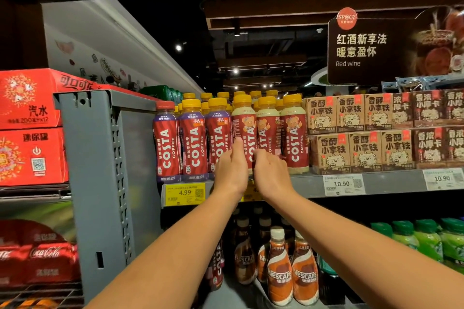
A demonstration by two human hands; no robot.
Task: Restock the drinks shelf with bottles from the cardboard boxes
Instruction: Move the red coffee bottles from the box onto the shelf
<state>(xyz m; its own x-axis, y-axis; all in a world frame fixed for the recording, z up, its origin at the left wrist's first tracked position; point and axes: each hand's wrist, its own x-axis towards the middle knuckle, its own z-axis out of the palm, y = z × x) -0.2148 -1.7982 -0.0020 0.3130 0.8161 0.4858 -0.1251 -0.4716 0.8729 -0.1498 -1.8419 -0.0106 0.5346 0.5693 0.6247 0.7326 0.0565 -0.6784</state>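
A cream Costa bottle stands in the front row on the shelf, just right of the purple-labelled bottles. The left hand grasps its lower part, thumb lying up the label. The right hand curls its fingers in beside the neighbouring bottle; I cannot tell whether they grip.

The Costa bottles are plastic, their red labels glossy under smooth yellow caps. The grey shelf upright seems matt painted metal, perforated; the brown latte cartons are matt paperboard.
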